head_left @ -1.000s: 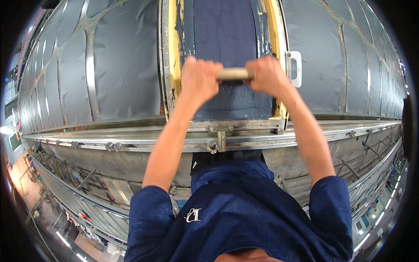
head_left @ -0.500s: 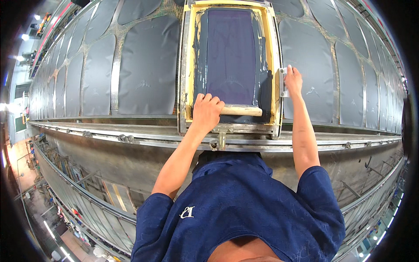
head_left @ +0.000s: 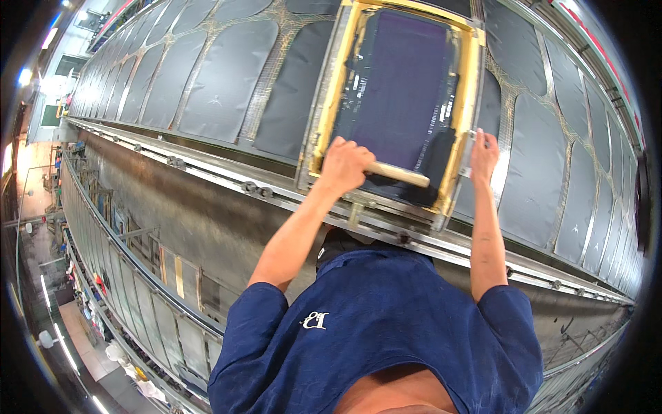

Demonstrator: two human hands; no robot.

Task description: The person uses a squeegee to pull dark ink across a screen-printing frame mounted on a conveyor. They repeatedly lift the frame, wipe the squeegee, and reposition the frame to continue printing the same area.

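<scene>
A screen-printing frame [head_left: 474,90] with yellow-taped inner edges lies tilted across the long table, dark ink [head_left: 407,83] spread over its mesh. My left hand [head_left: 347,165] is closed around the left end of a squeegee [head_left: 400,174] with a pale wooden handle, which rests inside the frame near its close end. The squeegee's blade is mostly hidden. At the frame's right side, my right hand [head_left: 485,157] has its fingers curled on a small metal side plate [head_left: 469,162], partly covered by the hand.
Dark grey sheet panels [head_left: 227,83] lie in rows on the table, several with small pale marks. A metal rail [head_left: 207,169] with bolts and stops runs along the near edge, between the table and my body. Another long table [head_left: 138,276] stands behind on the left.
The view has turned, so the table and frame now slant. The frame has shifted along the table and now partly covers panels at both sides. Both hands keep their holds.
</scene>
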